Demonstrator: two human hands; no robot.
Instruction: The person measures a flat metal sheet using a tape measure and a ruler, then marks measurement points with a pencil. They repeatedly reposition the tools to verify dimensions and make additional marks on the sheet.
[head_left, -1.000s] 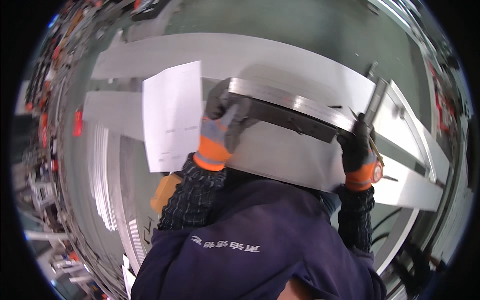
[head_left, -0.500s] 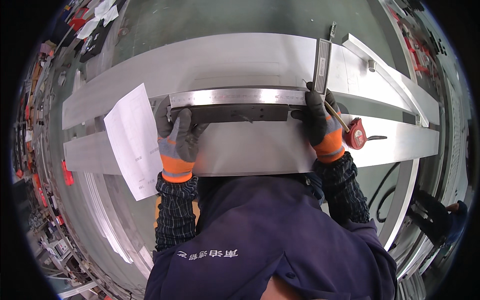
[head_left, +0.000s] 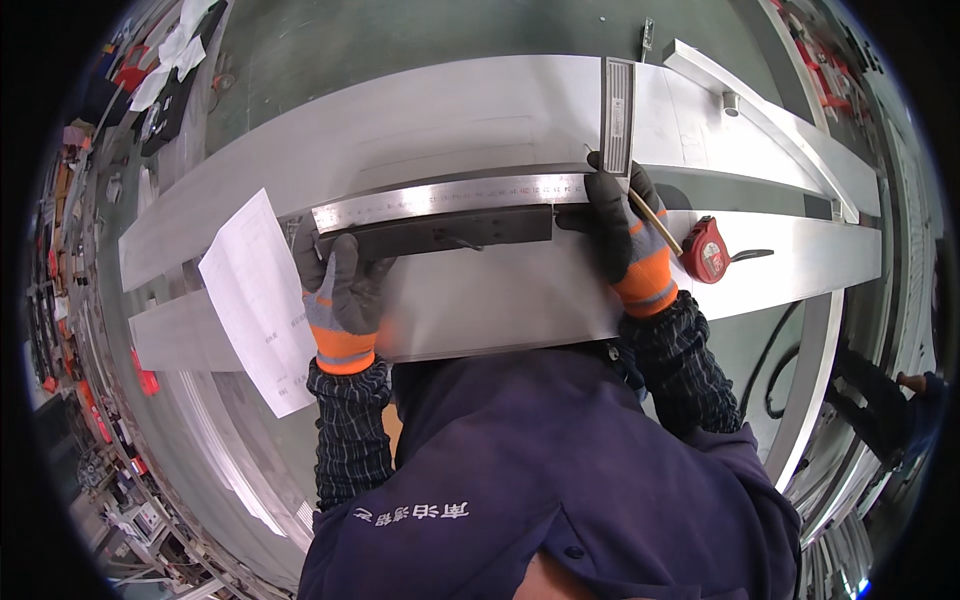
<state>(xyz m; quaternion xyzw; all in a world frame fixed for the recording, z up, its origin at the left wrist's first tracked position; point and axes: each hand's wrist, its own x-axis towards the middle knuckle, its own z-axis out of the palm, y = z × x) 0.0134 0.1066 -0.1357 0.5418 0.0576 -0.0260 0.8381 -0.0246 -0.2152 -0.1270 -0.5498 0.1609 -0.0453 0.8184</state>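
I hold an L-shaped steel square along a black bar (head_left: 450, 233). The square's marked blade (head_left: 450, 198) lies along the bar's far edge, and its thicker stock (head_left: 617, 115) points away from me at the right. My left hand (head_left: 340, 285), in a grey and orange glove, is closed on the left end of bar and blade, thumb on the near side. My gloved right hand (head_left: 620, 225) grips the corner of the square near the bar's right end. A thin pencil-like stick (head_left: 655, 222) also sticks out from between its fingers.
Two long pale metal panels (head_left: 800, 260) run across under my hands. A red tape measure (head_left: 706, 250) lies right of my right hand. A paper sheet (head_left: 255, 300) lies at left, and a white bar (head_left: 760, 125) crosses the far right. Another person (head_left: 885, 400) is at the right edge.
The whole view has shifted and tilted slightly, so the square, bar and paper appear further left. Both hands keep their grip, with little visible movement against the panels.
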